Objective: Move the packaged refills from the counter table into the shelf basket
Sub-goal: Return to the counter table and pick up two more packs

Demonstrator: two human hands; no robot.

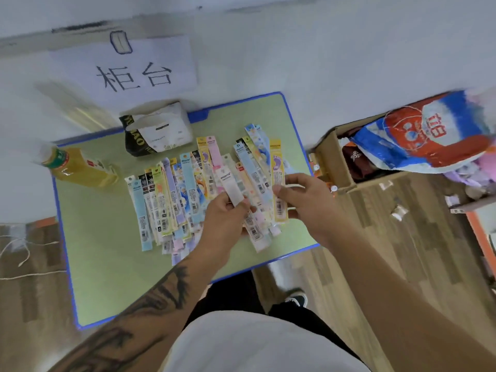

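A: Far left, a drink bottle (77, 170) lies on its side; the packaged refills (171, 200) fan across the counter table (107, 259).

B: The left hand (225, 221) pinches a white pack; the right hand (300, 200) pinches a yellow one, fingers curled. Better to square several together before lifting.

A: Agreed. Paper sign (126, 65) behind, cardboard box (338, 162) right, wood floor. No basket in view.

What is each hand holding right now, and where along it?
Left hand pinches a white refill pack near its lower end. Right hand grips a yellow refill pack around its middle.
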